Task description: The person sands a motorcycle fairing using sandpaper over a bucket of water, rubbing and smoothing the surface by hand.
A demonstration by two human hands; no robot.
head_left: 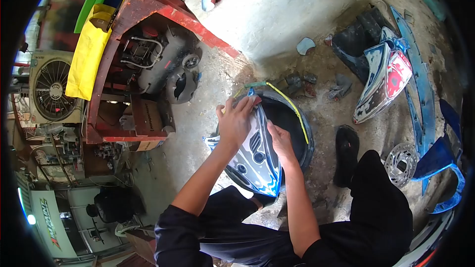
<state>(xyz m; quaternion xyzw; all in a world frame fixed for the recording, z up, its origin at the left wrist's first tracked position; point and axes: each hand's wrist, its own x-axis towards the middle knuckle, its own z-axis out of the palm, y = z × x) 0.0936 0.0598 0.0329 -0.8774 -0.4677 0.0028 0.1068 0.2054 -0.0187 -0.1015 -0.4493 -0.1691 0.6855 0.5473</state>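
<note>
A blue, white and grey panel (252, 155) with two round holes lies tilted over a black tub (306, 138) between my knees. At the panel's upper end, my left hand (235, 121) presses a small dark red piece (255, 101) against the surface, its fingers bent. My right hand (281, 141) grips the panel's right edge, with the thumb near the top face. A yellow-green strip (292, 105) runs along the tub's rim.
A red metal frame (198, 24) with a compressor (161, 64) stands at upper left. Blue and red-white panels (383, 81) lean at the right, near a brake disc (402, 164). A yellow bag (89, 54) hangs at left.
</note>
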